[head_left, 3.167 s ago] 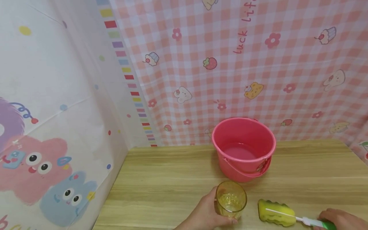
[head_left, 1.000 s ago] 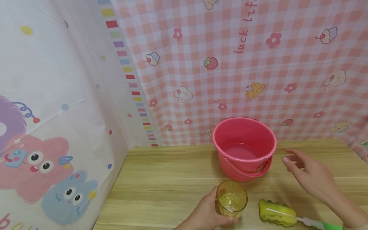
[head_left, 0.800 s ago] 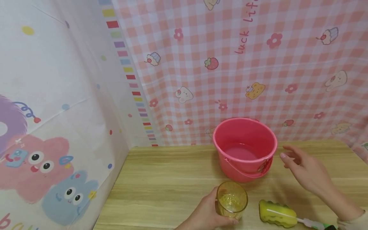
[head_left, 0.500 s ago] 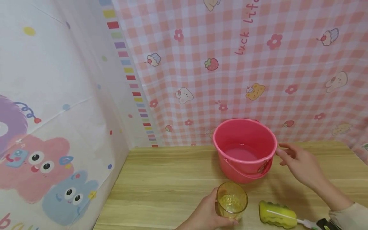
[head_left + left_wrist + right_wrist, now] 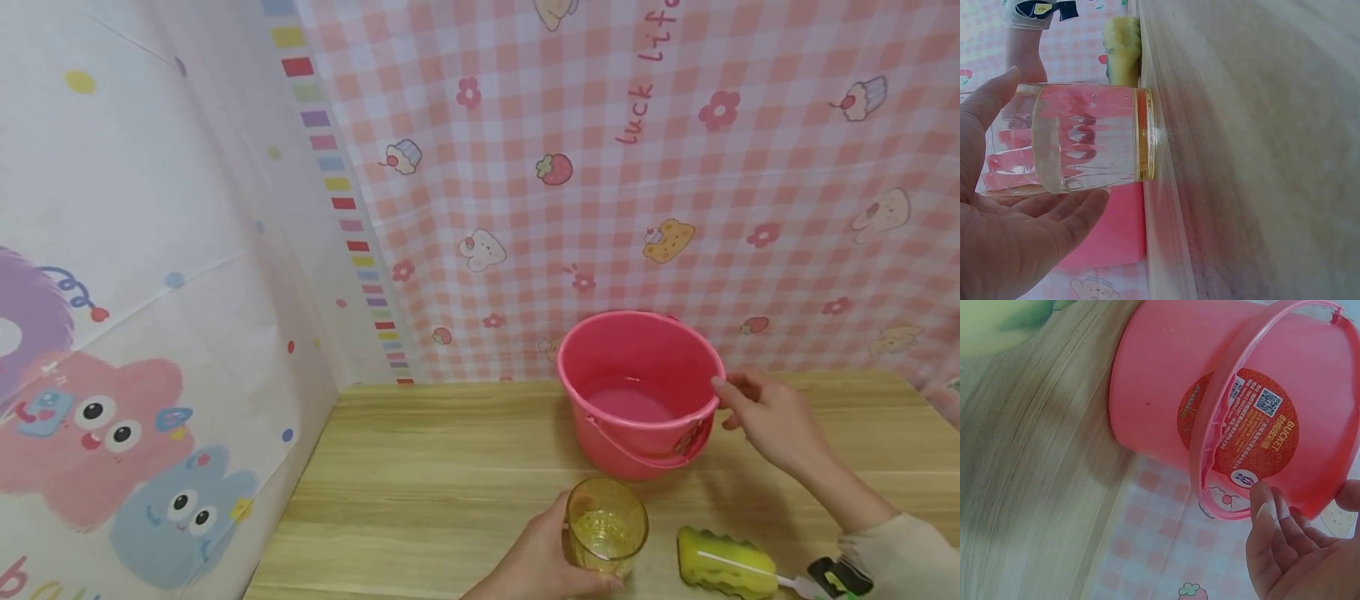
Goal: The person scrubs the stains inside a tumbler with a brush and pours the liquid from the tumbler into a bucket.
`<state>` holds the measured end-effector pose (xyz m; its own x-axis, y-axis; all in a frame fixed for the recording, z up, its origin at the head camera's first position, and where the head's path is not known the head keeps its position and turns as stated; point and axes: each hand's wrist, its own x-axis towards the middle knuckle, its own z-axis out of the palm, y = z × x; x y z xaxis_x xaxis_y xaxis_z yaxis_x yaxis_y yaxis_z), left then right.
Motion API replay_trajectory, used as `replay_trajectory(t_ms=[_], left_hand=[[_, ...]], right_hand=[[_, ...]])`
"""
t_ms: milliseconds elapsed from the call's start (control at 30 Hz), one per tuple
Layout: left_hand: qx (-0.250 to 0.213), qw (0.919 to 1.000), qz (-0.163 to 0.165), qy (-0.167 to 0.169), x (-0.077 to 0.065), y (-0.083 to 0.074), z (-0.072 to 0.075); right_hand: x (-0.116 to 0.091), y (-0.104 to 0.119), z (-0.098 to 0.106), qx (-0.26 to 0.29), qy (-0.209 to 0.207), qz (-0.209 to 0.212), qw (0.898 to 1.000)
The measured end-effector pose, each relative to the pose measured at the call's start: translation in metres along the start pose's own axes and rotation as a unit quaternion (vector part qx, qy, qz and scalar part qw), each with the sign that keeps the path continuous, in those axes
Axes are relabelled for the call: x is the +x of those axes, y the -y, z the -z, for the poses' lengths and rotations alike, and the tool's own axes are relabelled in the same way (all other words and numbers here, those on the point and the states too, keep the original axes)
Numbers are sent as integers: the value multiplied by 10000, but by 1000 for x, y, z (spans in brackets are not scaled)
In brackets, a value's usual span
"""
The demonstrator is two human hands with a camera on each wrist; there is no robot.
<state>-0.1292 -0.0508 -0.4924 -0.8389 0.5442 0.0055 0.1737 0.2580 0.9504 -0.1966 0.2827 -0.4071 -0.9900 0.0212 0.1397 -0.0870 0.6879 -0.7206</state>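
My left hand (image 5: 532,554) grips an amber drinking glass (image 5: 606,521) by its side, thumb toward the front. The glass stands upright, with some clear liquid low inside. Behind it sits a pink bucket (image 5: 611,446) with a shallow layer of liquid at the bottom. My right hand (image 5: 780,425) is at the bucket's right edge, its thumb on the rim and its fingers against the outer wall. The right wrist view shows the lowered bucket handle (image 5: 1200,450) and a red round label (image 5: 1272,425) near those fingertips.
A yellow sponge bottle brush (image 5: 723,560) lies at the front right, partly under the right sleeve (image 5: 900,554). The wooden table (image 5: 405,475) meets a pink checked cloth (image 5: 510,125) behind and a white patterned cloth (image 5: 225,350) at left.
My right hand has left the bottle brush handle, moved up and left, and come to hold the bucket's rim. My left hand keeps its grip on the glass.
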Motion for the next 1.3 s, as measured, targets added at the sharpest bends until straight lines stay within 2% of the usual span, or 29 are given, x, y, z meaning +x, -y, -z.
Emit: replay_trajectory(t_ms=[333,600,900,1300], left_hand=[[-118,9998,130,-26,0,0,0],[-253,9993,-281,-34,3,1,-1],[-63,9971,-754,-119,5,0,-1],[155,9966,-783,-196,6,-1,-1]], right_hand=[[2,0,-3,115,-39,-34,9999],[2,-1,-3,253,-108,-122,9995],[4,1,-2,439,20,-275,9987],[4,0,-1,475,83,-313,9983]])
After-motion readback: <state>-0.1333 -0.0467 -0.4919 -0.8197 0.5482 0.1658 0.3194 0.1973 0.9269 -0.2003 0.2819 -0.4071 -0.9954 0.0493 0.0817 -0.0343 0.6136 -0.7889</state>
